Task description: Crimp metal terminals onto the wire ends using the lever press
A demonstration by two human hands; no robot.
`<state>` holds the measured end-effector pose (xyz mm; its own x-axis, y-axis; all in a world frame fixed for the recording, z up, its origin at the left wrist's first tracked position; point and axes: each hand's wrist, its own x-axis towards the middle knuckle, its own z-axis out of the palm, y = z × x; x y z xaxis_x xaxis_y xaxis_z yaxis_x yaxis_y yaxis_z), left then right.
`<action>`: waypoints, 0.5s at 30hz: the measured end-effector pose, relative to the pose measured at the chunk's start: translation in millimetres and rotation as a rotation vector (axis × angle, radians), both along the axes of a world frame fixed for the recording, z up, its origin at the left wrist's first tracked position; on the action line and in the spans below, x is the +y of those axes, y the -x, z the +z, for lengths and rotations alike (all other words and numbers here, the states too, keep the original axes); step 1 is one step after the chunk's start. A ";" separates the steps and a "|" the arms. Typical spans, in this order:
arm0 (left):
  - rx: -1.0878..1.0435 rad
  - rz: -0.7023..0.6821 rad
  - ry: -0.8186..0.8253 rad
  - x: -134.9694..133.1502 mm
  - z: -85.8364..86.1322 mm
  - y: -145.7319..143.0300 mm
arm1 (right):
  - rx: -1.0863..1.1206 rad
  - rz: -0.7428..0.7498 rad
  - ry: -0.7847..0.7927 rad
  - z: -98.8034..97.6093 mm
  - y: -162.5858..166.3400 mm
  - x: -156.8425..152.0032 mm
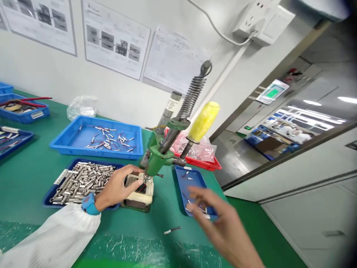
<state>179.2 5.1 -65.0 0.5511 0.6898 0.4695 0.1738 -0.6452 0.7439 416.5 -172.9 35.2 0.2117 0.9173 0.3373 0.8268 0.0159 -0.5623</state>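
My left hand, with a blue band at the wrist, reaches to the base of a green hand press. Its thumb and forefinger close around a small part with thin dark wires under the press head; the part itself is mostly hidden. The press has a yellow handle pointing up and a coiled spring. My right hand, smeared by motion, hovers near the small blue tray with its fingers apart and nothing visible in them. A short wired piece lies on the green table in front of the press.
A dark blue tray full of metal sleeves stands left of the press. Behind it, a larger blue tray holds several wired pieces. A red tray with plastic bags sits behind the press. More blue bins stand far left.
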 end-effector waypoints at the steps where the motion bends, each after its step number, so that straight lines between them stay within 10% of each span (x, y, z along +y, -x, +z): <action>1: 0.002 0.006 0.006 -0.1 -0.8 -0.4 | -0.044 0.073 0.147 -23.9 -3.6 -11.8; 6: 0.027 0.064 0.020 -0.3 -6.3 -2.4 | -0.197 0.120 0.311 -111.4 7.1 -30.6; 15: -0.046 -0.007 0.072 -2.5 -5.2 -7.4 | -0.032 -0.081 -0.091 -131.4 32.7 14.8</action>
<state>186.6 2.6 -70.2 0.5355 0.7188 0.4434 0.1340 -0.5907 0.7957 383.9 -158.0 -96.2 0.2719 0.8629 0.4260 0.8448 -0.0020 -0.5350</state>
